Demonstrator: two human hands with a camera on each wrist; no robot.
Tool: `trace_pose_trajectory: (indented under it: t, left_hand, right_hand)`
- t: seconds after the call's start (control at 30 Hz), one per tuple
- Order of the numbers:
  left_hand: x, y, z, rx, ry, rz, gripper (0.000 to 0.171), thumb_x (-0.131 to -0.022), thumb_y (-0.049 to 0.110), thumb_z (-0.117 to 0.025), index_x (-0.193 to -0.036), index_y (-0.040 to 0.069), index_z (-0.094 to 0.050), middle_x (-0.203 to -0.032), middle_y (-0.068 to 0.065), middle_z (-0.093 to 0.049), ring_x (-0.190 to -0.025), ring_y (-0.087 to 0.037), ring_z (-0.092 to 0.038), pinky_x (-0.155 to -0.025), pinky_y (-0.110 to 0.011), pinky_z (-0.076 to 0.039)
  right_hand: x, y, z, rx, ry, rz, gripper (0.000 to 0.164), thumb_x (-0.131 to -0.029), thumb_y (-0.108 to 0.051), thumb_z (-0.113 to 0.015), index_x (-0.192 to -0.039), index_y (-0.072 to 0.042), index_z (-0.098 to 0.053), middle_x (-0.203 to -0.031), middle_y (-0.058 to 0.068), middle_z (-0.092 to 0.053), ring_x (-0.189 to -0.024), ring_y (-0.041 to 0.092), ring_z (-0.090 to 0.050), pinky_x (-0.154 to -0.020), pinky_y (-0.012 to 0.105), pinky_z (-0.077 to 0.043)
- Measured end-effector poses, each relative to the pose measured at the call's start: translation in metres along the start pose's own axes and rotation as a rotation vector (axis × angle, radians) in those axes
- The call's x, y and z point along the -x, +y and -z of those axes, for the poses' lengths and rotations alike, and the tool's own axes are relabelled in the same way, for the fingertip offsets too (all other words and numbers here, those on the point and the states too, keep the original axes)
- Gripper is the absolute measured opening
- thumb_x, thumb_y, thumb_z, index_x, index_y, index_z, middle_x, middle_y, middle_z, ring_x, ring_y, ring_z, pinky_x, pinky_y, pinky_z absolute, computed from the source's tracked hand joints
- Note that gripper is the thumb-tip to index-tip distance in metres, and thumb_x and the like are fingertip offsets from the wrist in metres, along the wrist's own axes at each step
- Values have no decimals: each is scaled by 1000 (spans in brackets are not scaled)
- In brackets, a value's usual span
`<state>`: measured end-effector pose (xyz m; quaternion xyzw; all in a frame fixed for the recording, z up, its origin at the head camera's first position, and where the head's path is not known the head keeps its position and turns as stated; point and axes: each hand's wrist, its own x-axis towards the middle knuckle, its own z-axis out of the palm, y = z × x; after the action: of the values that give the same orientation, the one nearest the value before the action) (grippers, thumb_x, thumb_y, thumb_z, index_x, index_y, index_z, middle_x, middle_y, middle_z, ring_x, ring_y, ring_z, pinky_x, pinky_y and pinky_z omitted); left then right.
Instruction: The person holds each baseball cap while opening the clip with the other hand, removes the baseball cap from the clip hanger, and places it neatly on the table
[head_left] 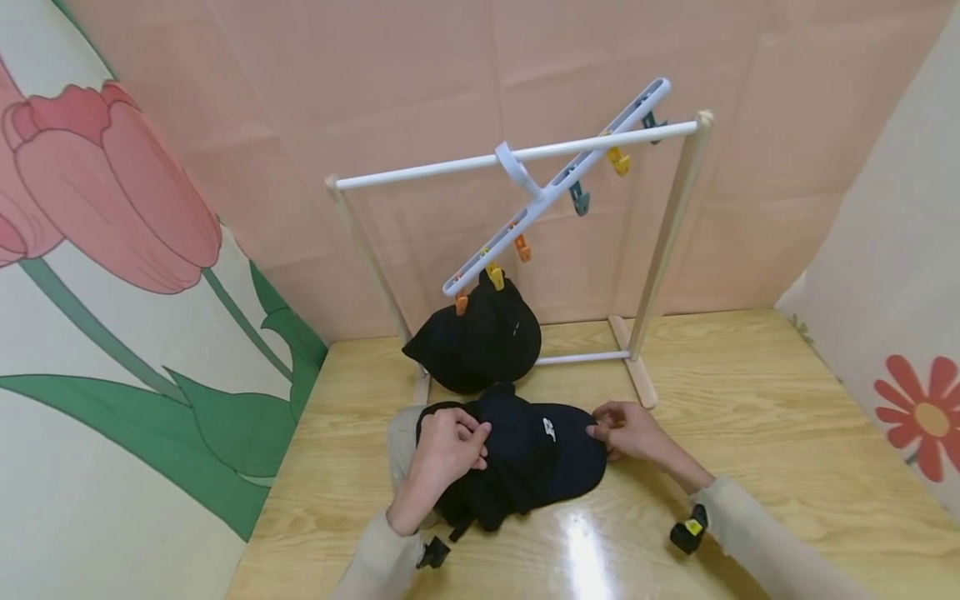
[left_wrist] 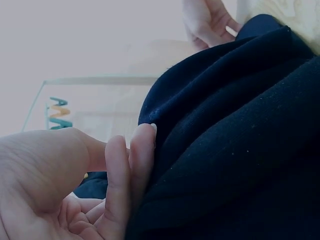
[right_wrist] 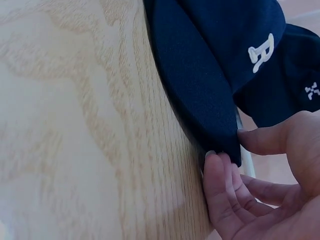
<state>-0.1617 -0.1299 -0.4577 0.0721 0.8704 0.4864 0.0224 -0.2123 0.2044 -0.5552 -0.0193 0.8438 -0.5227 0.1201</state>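
Note:
A navy baseball cap [head_left: 570, 450] with a white letter on its front lies on the wood table, brim to the right. My right hand [head_left: 626, 429] pinches the brim's edge, thumb on top and fingers beneath, as the right wrist view shows. Over the crown, my left hand [head_left: 450, 446] has its thumb and fingers drawn together at the cloth; in the left wrist view the fingertips [left_wrist: 145, 137] meet the folded edge of the crown. Other dark fabric and a beige piece [head_left: 401, 446] lie under the cap's left side.
Behind the caps stands a rack with a white bar [head_left: 427, 168] and wooden posts. From the bar a pale clip hanger [head_left: 547, 196] hangs slanted, with several coloured clips. A black cap [head_left: 487, 342] is below its near end, at the orange and yellow clips. Printed cloth walls enclose the table.

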Motion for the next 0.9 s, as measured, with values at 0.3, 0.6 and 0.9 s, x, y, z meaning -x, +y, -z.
trace_pose_trajectory:
  t: [0.3, 0.6, 0.9]
  left_hand:
    - [3, -1, 2, -21, -12, -8, 16, -101, 19, -76, -93, 6, -71, -66, 2, -73, -50, -9, -69, -55, -26, -60]
    - [0, -2, 8, 12, -33, -29, 17, -102, 16, -75, -92, 4, -70, -68, -2, -73, -51, -12, -69, -54, -25, -60]
    - [-3, 4, 14, 42, -3, -72, 14, -101, 14, -74, -101, 2, -69, -74, -5, -75, -51, -11, -68, -54, -26, -60]
  right_hand:
    - [4, -6, 1, 30, 3, 21, 41, -98, -13, -77, -127, 12, -64, -91, 10, -66, -66, 19, -66, -58, 38, -62]
    - [5, -14, 6, 89, 40, 93, 42, -100, -17, -75, -127, 13, -65, -95, 12, -70, -73, 21, -69, -57, 33, -59]
    - [-1, -39, 9, 179, 98, 232, 37, -99, -21, -77, -121, 8, -71, -92, 7, -70, -78, 14, -69, -64, 24, -54]
